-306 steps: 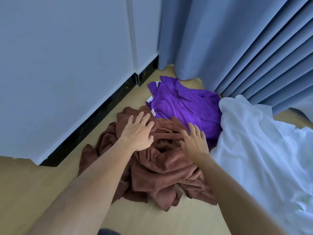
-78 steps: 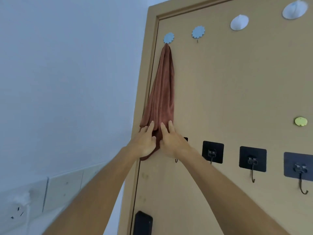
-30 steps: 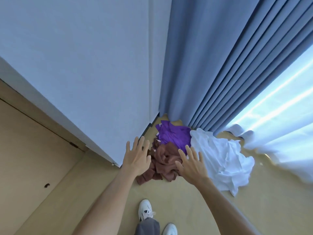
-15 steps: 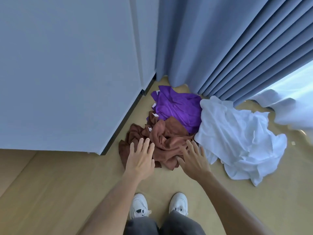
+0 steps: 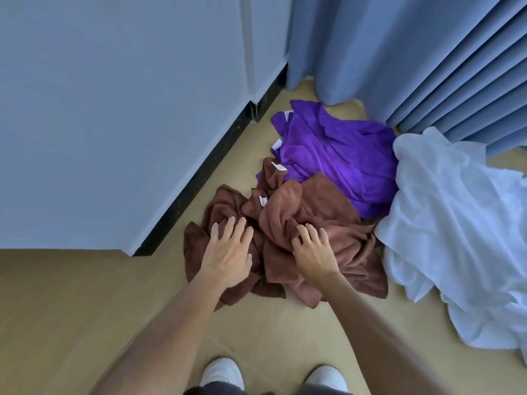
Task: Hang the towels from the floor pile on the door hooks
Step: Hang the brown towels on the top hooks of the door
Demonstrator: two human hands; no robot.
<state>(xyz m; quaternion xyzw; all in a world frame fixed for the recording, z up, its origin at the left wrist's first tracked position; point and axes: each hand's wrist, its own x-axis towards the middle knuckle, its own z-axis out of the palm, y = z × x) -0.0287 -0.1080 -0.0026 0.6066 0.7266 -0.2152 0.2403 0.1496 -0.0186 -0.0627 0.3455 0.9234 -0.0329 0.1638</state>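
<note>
A crumpled heap of brown towels (image 5: 319, 223) lies on the wooden floor, with purple towels (image 5: 342, 155) behind it toward the curtain. My left hand (image 5: 228, 249) reaches over the left side of the brown heap, fingers spread and straight. My right hand (image 5: 312, 246) is over the middle of the brown heap with its fingertips at a raised fold, fingers slightly bent, holding nothing that I can see. The door and its hooks are out of view.
A white sheet-like cloth (image 5: 456, 223) spreads to the right of the pile. Blue curtains (image 5: 413, 52) hang behind. A white wall corner with black skirting (image 5: 211, 166) stands to the left. My white shoes (image 5: 222, 372) are at the bottom edge.
A brown towel hung on the door hook 2.6 s ago. Since then the view has dropped to the floor pile, and both hands have moved down and forward onto the brown towels.
</note>
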